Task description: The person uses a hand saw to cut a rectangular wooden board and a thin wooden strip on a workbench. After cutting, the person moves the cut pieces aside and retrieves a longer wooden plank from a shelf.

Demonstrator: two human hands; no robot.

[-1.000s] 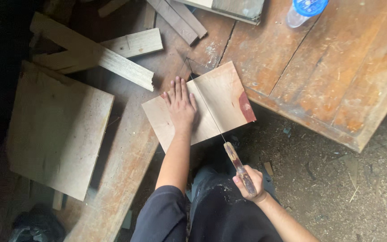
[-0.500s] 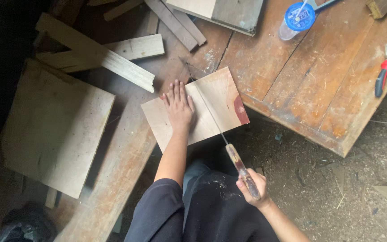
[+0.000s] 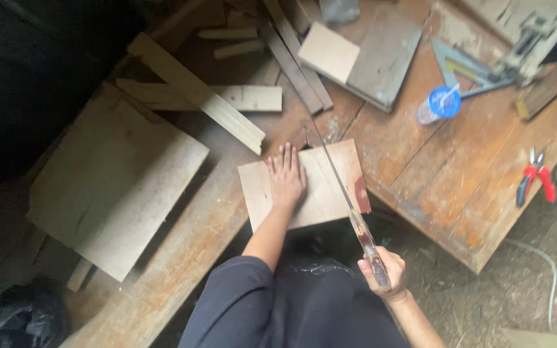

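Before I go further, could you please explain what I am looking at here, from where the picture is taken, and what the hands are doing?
There is no machine here: a person works with two bare hands, and the one picture comes from a camera on that person's head, looking down. The left hand lies flat on a thin wooden board, pressing it onto a worn wooden table. The right hand grips the handle of a handsaw, whose blade lies across the board. On the table lie red-handled pliers, a container with a blue lid and a metal square. To the left lie loose planks and a large board.
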